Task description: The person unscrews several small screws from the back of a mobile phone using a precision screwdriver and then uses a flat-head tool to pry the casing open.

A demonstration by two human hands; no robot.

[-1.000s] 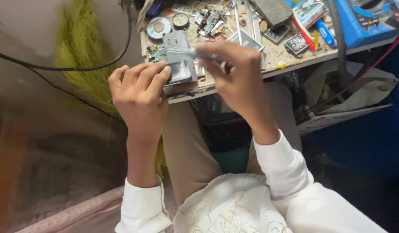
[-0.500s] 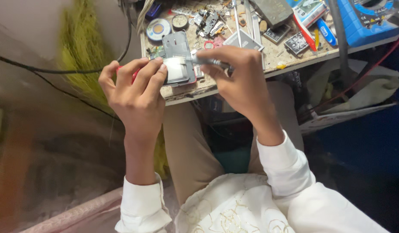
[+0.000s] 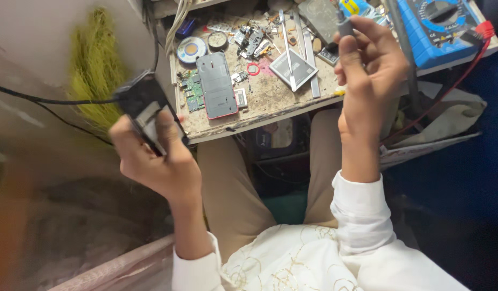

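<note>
Your left hand (image 3: 157, 161) grips a dark, flat phone part (image 3: 146, 110); your right hand (image 3: 367, 70) pinches a grey tool handle (image 3: 344, 24). Between them, a red-edged phone shell (image 3: 217, 85) lies on the gritty desk (image 3: 276, 99).

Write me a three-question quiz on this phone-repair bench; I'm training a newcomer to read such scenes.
1. True or false: the left hand holds a dark phone part away from the workbench.
2. What does the right hand grip? A) grey tool handle B) solder reel C) blue multimeter
3. What lies flat, red-edged, on the bench?

Key
1. True
2. A
3. An opened phone body
</note>
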